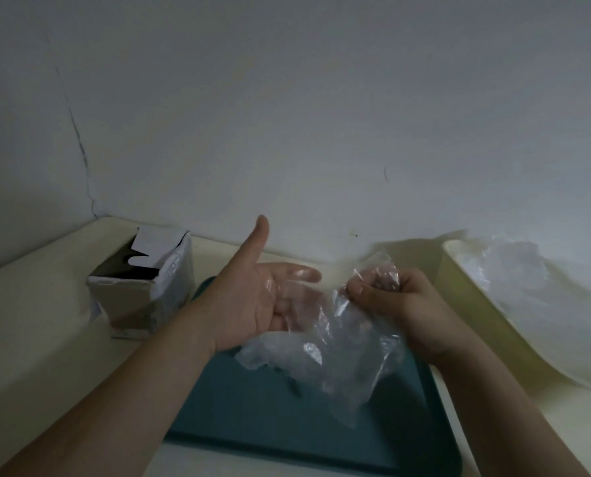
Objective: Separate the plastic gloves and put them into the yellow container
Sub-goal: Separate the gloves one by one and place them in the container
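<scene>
Left of the teal tray (270, 425), an opened cardboard box (140, 287) is standing on the pale table (28, 321), its torn flaps pointing up.

Above the tray's far left part, I am holding my left hand (252, 297) flat and open, palm facing right, thumb sticking straight up. My fingers (301, 273) are stretching straight out toward the right, and the clear film is lying over them, so they are touching it rather than gripping it.

The plastic gloves (338, 346) are hanging in the air over the tray's middle, between my two hands: thin, see-through, crumpled and shiny, drooping down toward the tray. I cannot tell how many layers are in the bunch.

Above the tray's far right part, my right hand (400, 304) is curling its fingers tight, thumb pressing against them, pinching the top edge of the gloves.

Right of the tray, the yellow container (473, 304) is sitting on the table, holding loose gloves (524, 273) of the same clear film.
</scene>
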The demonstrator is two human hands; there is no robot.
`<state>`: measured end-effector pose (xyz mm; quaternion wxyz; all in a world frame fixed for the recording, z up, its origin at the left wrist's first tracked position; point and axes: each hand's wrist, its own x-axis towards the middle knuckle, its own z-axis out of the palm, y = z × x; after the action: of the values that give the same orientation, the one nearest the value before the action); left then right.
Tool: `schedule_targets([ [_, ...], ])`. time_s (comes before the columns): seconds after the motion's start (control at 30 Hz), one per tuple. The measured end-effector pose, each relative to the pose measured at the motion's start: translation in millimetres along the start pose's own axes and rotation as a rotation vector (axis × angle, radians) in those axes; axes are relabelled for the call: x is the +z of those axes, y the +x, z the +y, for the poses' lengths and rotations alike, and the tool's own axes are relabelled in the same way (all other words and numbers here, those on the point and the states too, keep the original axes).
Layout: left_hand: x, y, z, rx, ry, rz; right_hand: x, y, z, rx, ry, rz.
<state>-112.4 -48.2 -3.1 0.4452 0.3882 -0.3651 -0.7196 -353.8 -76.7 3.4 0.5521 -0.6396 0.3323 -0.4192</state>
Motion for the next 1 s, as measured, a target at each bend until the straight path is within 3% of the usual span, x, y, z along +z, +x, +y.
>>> schedule_targets([
  [0.1,3,4,-9,0.107,0.087,-0.052,1,4,3,-0.034,0.024,0.047],
  [0.3,12,6,-17,0.173,0.098,0.026,2,9,10,-0.035,0.06,0.197],
  [0.5,12,-8,2,0.245,0.087,0.259,3,8,12,-0.064,-0.24,0.276],
  [0.6,9,-20,9,0.293,0.105,0.263,-1,5,7,-0.073,-0.242,0.397],
  [0.67,12,-26,9,0.305,0.149,0.293,-2,3,-2,-0.083,-0.23,0.45],
  [0.8,21,-24,7,0.286,0.286,0.4,2,-7,-29,-0.08,-0.163,0.39],
  [1.0,67,-4,12,0.266,0.254,0.335,-33,-23,-85,-0.124,-0.389,0.558],
])
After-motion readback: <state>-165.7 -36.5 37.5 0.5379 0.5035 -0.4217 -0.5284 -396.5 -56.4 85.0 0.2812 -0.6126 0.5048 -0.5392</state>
